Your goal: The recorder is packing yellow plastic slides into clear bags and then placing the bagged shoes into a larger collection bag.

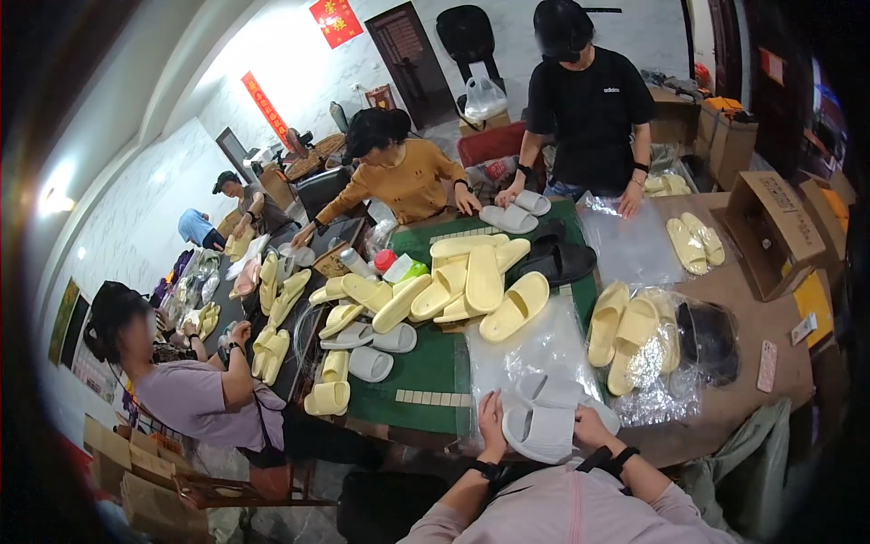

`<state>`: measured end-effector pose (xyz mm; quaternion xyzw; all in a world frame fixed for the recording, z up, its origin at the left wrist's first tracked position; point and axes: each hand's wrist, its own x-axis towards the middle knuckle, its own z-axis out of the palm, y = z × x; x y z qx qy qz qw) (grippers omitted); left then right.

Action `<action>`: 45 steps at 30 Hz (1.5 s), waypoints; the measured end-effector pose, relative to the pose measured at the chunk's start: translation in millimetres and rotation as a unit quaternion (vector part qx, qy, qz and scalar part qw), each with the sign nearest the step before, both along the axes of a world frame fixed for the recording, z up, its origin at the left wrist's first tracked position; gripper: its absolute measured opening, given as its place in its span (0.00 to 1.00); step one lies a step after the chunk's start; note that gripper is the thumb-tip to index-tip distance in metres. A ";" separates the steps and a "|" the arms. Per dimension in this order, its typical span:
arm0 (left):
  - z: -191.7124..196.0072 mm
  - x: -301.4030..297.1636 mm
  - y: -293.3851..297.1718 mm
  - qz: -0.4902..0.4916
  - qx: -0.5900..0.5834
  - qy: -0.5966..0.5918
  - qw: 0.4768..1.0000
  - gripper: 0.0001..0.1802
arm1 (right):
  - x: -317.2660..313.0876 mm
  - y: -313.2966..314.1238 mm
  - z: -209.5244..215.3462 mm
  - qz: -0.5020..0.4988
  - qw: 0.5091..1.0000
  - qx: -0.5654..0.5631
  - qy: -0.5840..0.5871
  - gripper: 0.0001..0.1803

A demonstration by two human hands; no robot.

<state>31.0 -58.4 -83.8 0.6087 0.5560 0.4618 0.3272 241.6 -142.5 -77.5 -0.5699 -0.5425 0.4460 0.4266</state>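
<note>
A pair of light grey slippers [541, 419] is close in front of me, at the near edge of the table. My left hand [491, 426] is closed against the left side of the pair, its fingers partly hidden. On the other side, my right hand [594, 429] grips the right slipper, with the thumb side showing. Under and beyond the slippers lie clear plastic bags [517, 358]. A loose heap of pale yellow slippers [482, 279] rests just past the bags, and bagged yellow slippers [634, 331] lie to the right.
Black slippers [557, 261] and more grey slippers [371, 363] lie on the green mat [421, 349]. An open cardboard box [775, 236] and a phone [767, 366] are at the right. Across the table, a person in black [589, 104] handles grey slippers; other people work at the left.
</note>
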 end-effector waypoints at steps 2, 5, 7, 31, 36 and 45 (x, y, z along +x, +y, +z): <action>10.1 -1.1 0.6 -0.020 0.084 0.028 0.996 0.16 | 2.6 0.8 -1.6 -0.028 1.000 0.000 -0.005 0.12; 20.4 5.1 -3.4 -0.085 0.112 0.053 0.989 0.17 | 4.9 3.5 0.4 -0.087 0.996 0.010 -0.034 0.12; 29.9 14.4 -6.9 -0.113 0.133 0.098 0.980 0.18 | 7.0 3.4 -3.8 -0.122 0.991 0.019 -0.059 0.11; 26.9 23.5 -30.7 -0.346 0.140 0.252 0.893 0.25 | -13.9 31.0 -34.0 -0.059 0.905 0.073 -0.416 0.12; 26.0 9.1 -17.1 -0.387 0.124 0.183 0.895 0.25 | -45.2 48.5 -16.7 -0.193 0.896 0.048 -0.397 0.10; 47.6 -32.0 14.6 -0.189 0.148 0.169 0.956 0.29 | -76.1 75.4 -12.8 -0.218 0.915 0.169 -0.294 0.10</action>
